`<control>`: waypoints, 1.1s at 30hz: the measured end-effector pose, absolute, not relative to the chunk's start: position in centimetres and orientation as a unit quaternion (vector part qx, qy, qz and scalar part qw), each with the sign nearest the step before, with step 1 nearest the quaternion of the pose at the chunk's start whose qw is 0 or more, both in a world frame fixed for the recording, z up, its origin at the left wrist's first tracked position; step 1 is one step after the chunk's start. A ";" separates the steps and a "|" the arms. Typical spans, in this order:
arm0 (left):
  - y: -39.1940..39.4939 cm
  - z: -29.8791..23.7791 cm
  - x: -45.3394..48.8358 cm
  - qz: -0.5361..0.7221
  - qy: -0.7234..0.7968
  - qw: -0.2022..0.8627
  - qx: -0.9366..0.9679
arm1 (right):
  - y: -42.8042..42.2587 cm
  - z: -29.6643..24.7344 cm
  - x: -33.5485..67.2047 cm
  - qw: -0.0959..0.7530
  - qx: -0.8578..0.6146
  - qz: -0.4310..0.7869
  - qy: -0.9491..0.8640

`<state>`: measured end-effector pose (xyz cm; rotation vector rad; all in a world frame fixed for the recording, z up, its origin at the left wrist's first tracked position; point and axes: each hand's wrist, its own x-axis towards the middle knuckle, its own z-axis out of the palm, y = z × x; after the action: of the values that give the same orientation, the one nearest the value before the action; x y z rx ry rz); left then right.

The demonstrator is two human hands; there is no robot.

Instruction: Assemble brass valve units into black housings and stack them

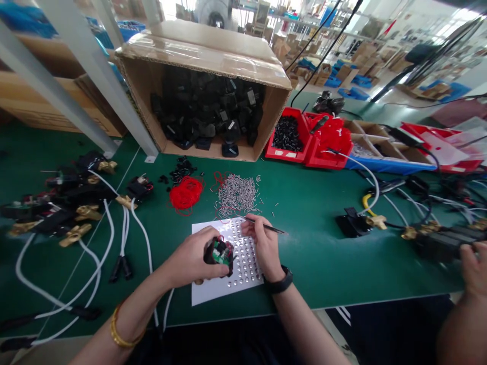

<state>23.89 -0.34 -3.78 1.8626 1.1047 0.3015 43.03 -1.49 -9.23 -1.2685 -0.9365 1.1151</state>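
My left hand (196, 256) is wrapped round a small black housing (220, 253), whose open side shows a green circuit board and red wires. It is held over the left part of a white sheet (205, 294). In my right hand (264, 246) is a thin dark pair of tweezers (272, 228), gripped like a pen, its tip pointing left. Rows of small shiny round discs (243, 266) lie on the sheet below and beside this hand. Just beyond are a pile of small metal pins (238, 194) and a bundle of red wire (186, 192).
A cardboard box (207, 63) of black housings stands at the back. Red bins (287, 137) and a divided tray (391, 159) are right of it. Cabled assemblies with brass fittings (89, 212) lie left, and a black unit (353, 223) right. Another person's hand (475, 268) is at far right.
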 end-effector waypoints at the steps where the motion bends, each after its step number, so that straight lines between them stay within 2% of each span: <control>1: -0.1 -3.8 24.0 0.130 0.411 0.481 0.763 | -1.2 -9.6 42.9 0.565 -0.546 0.484 -0.386; 3: 0.1 -4.1 24.4 0.136 0.361 0.511 0.768 | -0.8 -10.0 42.7 0.556 -0.566 0.485 -0.367; 6: 0.4 -4.4 25.1 0.107 0.362 0.545 0.749 | -0.6 -10.2 42.6 0.548 -0.591 0.477 -0.351; 13: 0.8 -5.0 25.0 0.076 0.386 0.528 0.752 | -0.4 -10.3 42.1 0.523 -0.645 0.412 -0.375; 33: 0.5 -6.1 24.2 0.123 0.370 0.544 0.743 | -0.5 -10.1 43.1 0.486 -0.609 0.449 -0.437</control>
<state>24.17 0.53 -6.14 1.7626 0.8775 0.2930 43.15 -0.50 -10.06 -1.4819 -1.0624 1.0922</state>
